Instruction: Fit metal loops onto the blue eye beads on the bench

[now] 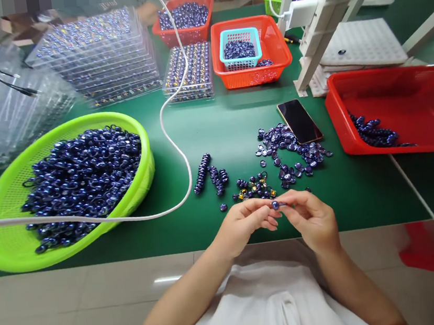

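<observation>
Over the table's front edge, my left hand (242, 225) and my right hand (316, 220) meet fingertip to fingertip. Between them they pinch a small shiny dark-blue part (275, 205) with a rounded head and a thin piece reaching toward the right fingers; its exact kind is too small to tell. Just beyond the fingers lies a little heap of gold and blue pieces (257, 185). Rows of stacked dark-blue pieces (202, 173) lie to the left of it. Loose flat blue caps (299, 160) are scattered to the right.
A green basket (147, 155) full of looped blue parts stands left, with a white cable (178, 151) crossing it. A phone (299, 120) rests by the caps. At right is a red bin (411, 107); behind stand an orange basket (280, 65) and stacked clear trays (110, 65).
</observation>
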`<action>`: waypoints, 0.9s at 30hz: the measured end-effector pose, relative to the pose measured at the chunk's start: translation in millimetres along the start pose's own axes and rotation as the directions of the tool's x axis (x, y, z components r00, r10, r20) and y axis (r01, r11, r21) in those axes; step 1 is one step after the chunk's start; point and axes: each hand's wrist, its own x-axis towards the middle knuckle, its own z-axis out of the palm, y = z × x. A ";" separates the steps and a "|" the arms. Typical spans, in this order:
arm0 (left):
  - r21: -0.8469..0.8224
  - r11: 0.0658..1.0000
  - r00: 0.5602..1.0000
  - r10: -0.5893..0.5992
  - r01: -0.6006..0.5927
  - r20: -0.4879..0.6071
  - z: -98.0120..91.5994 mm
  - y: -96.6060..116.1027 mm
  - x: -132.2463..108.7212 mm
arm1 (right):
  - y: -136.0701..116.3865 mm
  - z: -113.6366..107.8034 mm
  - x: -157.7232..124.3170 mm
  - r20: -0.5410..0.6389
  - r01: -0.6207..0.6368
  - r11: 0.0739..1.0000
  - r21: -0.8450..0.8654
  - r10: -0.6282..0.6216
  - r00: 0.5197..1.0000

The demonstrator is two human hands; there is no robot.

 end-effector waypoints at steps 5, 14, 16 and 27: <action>-0.167 0.979 0.993 -0.120 0.120 0.011 -0.2 2.2 1.8 | -0.1 -2.0 2.2 0.119 0.163 0.985 0.054 -0.168 0.979; -0.070 0.996 0.998 -0.063 0.061 -0.026 -1.6 0.4 -0.9 | -2.8 -6.3 2.0 0.273 0.295 0.956 0.010 -0.286 0.919; -0.001 0.999 0.999 -0.043 0.043 -0.030 -1.3 0.5 -1.6 | -3.5 -7.5 0.1 0.311 0.287 0.958 0.007 -0.275 0.910; 0.617 0.660 0.859 0.510 -0.429 0.052 4.4 1.9 -16.9 | 0.5 -13.5 -3.6 0.150 0.122 0.983 -0.136 -0.102 0.983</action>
